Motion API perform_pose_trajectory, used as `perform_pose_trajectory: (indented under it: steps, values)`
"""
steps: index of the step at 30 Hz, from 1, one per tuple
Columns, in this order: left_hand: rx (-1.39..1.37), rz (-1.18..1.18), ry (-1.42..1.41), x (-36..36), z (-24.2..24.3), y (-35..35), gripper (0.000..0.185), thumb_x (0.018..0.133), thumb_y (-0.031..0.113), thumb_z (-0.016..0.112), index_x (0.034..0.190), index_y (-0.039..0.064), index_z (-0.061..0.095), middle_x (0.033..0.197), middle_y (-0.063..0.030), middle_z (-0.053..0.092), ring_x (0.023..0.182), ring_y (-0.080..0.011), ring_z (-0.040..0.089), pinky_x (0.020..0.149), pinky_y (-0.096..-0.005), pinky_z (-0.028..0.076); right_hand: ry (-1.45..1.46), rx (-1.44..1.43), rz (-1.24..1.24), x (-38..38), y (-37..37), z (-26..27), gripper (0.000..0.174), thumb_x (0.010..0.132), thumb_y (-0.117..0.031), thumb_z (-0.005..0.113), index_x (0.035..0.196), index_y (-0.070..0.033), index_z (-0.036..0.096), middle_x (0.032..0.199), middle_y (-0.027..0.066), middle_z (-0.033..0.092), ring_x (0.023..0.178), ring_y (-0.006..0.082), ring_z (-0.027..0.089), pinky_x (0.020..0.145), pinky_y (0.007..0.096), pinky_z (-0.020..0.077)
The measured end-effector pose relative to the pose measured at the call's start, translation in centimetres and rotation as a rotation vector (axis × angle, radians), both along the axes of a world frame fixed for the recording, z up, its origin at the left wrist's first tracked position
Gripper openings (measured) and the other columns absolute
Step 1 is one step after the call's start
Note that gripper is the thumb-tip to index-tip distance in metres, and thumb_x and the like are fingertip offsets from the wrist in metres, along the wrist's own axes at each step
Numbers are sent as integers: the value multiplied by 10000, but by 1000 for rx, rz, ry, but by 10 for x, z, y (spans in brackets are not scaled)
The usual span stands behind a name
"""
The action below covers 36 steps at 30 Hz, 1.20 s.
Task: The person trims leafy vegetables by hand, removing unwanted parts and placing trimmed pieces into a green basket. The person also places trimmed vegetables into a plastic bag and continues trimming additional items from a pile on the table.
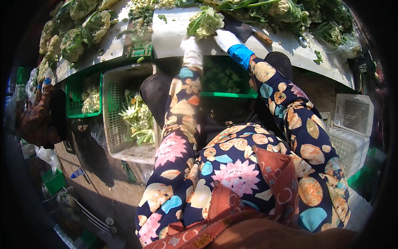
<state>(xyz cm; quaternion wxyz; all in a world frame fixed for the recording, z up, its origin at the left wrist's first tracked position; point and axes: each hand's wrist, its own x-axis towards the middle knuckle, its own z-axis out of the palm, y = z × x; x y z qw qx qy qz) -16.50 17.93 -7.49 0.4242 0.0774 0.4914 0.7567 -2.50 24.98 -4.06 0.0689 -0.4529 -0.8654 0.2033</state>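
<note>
My left hand [191, 49], in a white glove, grips the underside of a cauliflower head [206, 23] with green leaves, just above the white work surface [169, 35]. My right hand [226, 39], white-gloved with a blue cuff, is closed at the right side of that head. A thin blade [212, 30], seemingly of a small knife, points from its fingers into the florets; the handle is hidden in the glove. Just beyond my right hand lies a dark, broad-bladed cleaver [238, 27] with a wooden handle [263, 37].
Cauliflower heads [73, 43] pile up at left, more [286, 11] at right. Below the surface sit a green crate of florets [230, 94] and a whitish crate of trimmings [113, 137]. A co-worker's sleeve [43, 115] shows at left, near another green crate [73, 112]. White baskets [351, 140] stand right.
</note>
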Motion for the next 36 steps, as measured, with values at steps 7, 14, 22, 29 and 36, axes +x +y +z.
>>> perform_pose_trajectory:
  steps: [7, 14, 22, 29, 36]
  values:
    - [251, -63, -337, 34, -12, -44, 364, 923, -112, 439, 1243, -16, 585, 1189, -192, 625, 1048, -341, 618, 953, -520, 525, 252, -265, -61, 22, -20, 10, 247, 976, -231, 548, 1082, -18, 614, 798, 131, 654, 629, 247, 639, 579, 362, 503]
    - [-260, -233, 445, 60, 41, -54, 446, 846, -67, 611, 1291, -64, 584, 1216, -151, 663, 1113, -224, 630, 953, -290, 486, 464, -677, -305, 94, -69, 8, 263, 978, -204, 542, 1136, 0, 594, 780, 95, 663, 524, 175, 625, 456, 289, 467]
    - [-56, -76, 361, -83, 3, 47, 451, 991, 242, 578, 1420, 122, 511, 995, -44, 625, 762, -124, 554, 638, -278, 486, 609, -709, -210, 37, -68, 57, 260, 1006, -193, 528, 1214, -47, 583, 831, 66, 665, 533, 135, 616, 442, 247, 437]
    - [-197, -168, 643, -70, -27, 50, 506, 903, 136, 664, 1369, 3, 522, 1119, -180, 669, 971, -248, 647, 838, -342, 529, 341, 52, -82, -26, 17, 15, 417, 939, -234, 602, 1311, -48, 576, 1068, 201, 691, 875, 326, 696, 786, 382, 555]
    - [-157, 110, 16, -22, -9, 7, 328, 947, 199, 678, 1170, -23, 586, 947, -94, 648, 737, -190, 611, 611, -353, 577, 431, 105, -149, -23, 35, 40, 280, 975, -281, 583, 1169, -90, 649, 954, 148, 717, 824, 293, 693, 768, 370, 543]
